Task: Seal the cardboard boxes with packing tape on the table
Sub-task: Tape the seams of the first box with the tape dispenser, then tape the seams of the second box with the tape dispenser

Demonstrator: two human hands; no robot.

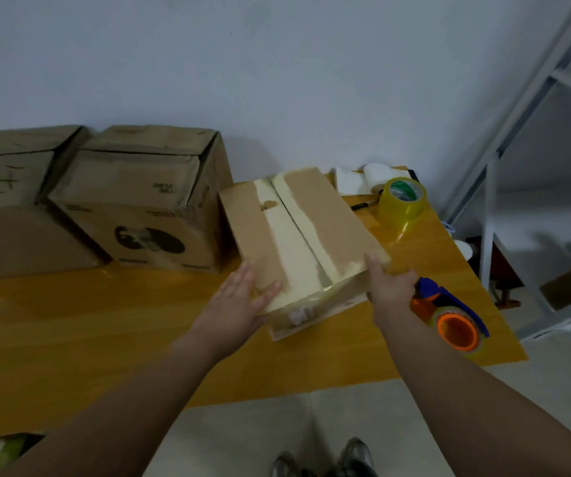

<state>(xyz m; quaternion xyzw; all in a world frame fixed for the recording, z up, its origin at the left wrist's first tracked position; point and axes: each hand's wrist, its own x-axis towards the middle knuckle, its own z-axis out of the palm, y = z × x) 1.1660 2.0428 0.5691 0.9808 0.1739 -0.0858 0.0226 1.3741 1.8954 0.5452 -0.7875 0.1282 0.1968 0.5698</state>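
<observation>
At the far left a cardboard box (5, 173) is cut off by the frame edge. Just beside it stands a large box (139, 201) with a dark round print too blurred to read. The left grip (242, 297) lies flat against the near left corner of the taped box (297, 235), fingers straight, thumb on the top. This box sits mid-surface (105, 321), with pale tape along its centre seam. The right grip (390, 287) holds the near right corner with its thumb up the edge. Its fingers are hidden behind the cardboard, so I cannot tell how far it closes. Its wrist partly covers a blue-and-orange tape dispenser (449, 315). A yellowish tape roll (402, 199) stands farther back.
</observation>
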